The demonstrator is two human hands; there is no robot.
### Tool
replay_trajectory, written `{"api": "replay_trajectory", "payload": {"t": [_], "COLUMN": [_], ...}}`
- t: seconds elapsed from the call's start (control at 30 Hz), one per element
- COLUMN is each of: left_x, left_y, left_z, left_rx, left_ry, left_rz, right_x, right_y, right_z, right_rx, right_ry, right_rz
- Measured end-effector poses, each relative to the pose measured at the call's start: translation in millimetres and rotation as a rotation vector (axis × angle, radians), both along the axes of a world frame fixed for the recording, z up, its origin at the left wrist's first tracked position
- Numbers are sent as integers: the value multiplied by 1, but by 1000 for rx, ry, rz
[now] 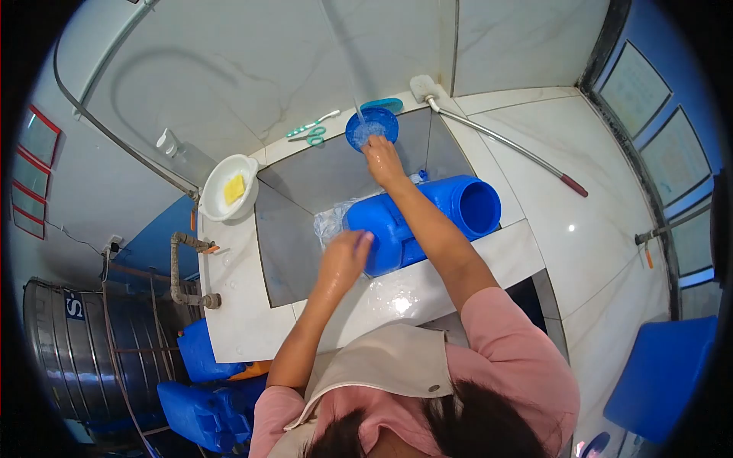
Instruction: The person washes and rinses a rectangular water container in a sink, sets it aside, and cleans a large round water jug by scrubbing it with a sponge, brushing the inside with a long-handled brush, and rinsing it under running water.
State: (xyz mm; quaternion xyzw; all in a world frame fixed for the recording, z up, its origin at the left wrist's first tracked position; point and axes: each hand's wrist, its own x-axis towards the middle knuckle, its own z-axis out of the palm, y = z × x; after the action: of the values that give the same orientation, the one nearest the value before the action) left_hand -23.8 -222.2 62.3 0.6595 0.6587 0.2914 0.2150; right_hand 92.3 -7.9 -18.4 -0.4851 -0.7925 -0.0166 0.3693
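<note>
My right hand (383, 160) grips the near rim of a round blue lid (389, 122), and water from above splashes into it. A large blue plastic jug (365, 219) lies on its side across the grey sink (294, 172), its wide round mouth turned to the right. By the jug's left end is my left hand (342, 263), slightly blurred, with fingers curled in; whether anything is inside them is hidden. Crumpled clear plastic or suds (330, 223) shows beside the jug, too unclear to tell which.
On the sink's left ledge sits a white bowl (210, 200) with a yellow sponge (234, 189). Along the back edge are green scissors (313, 138), a toothbrush (313, 124) and a teal brush (384, 104). A long-handled brush (504, 141) lies at right. Blue jugs (200, 416) stand lower left.
</note>
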Motion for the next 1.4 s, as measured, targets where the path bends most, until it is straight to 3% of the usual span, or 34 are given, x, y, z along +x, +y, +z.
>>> {"api": "replay_trajectory", "payload": {"t": [0.07, 0.17, 0.2, 0.23, 0.3, 0.47, 0.5, 0.57, 0.73, 0.8, 0.83, 0.9, 0.93, 0.97, 1.03, 1.07, 1.13, 1.23, 1.3, 1.33, 1.4], "left_x": [3, 11, 10, 8, 6, 27, 31, 44, 47, 44, 42, 33, 24, 15, -2, -10, -30, -46, -45, -41, -34], "left_y": [-7, -7, -2, 0, 3, -5, -3, 5, 11, 18, 22, 30, 37, 44, 53, 56, 67, 89, 98, 104, 112], "left_z": [-17, 0, 5, 2, -5, -2, -6, -22, -37, -46, -39, -27, -31, -35, -39, -41, -45, -46, -35, -31, -23], "left_rx": [284, 318, 268, 270, 102, 329, 334, 384, 491, 551, 557, 264, 224, 228, 245, 296, 306, 319, 207, 159, 137], "left_ry": [95, -97, -122, -123, 116, 149, 149, 406, 516, 768, 767, 978, 795, 793, 613, 597, 561, 480, 501, 504, 500], "left_rz": [-393, -381, -181, -183, -216, -482, -481, -474, -437, -306, -296, -198, -249, -246, -365, -341, -335, -321, -323, -300, -294], "right_x": [-1, 1, 1, 1, 0, 3, 3, 2, -2, -9, -11, -11, -3, 3, 16, 31, 66, 105, 117, 117, 115], "right_y": [2, 1, 1, 1, 2, 3, 4, 5, 18, 40, 50, 68, 82, 87, 83, 81, 83, 66, 49, 41, 21], "right_z": [0, 0, -1, -2, -1, 0, 0, 0, 12, 23, 34, 52, 52, 46, 43, 39, 48, 85, 98, 100, 99], "right_rx": [9, -12, -32, -30, -10, 3, 7, 30, 82, 2, 8, -713, -968, -965, -783, -580, -540, -592, -802, -800, -797], "right_ry": [-12, -17, -6, -7, 3, 5, 19, 35, 87, 413, 410, 836, 862, 858, 528, 493, 415, 560, 1025, 1024, 665], "right_rz": [2, 3, 3, 1, -1, 0, 0, 12, 16, 70, 77, 8, 101, 102, -62, -35, -56, -103, 117, 108, 39]}}
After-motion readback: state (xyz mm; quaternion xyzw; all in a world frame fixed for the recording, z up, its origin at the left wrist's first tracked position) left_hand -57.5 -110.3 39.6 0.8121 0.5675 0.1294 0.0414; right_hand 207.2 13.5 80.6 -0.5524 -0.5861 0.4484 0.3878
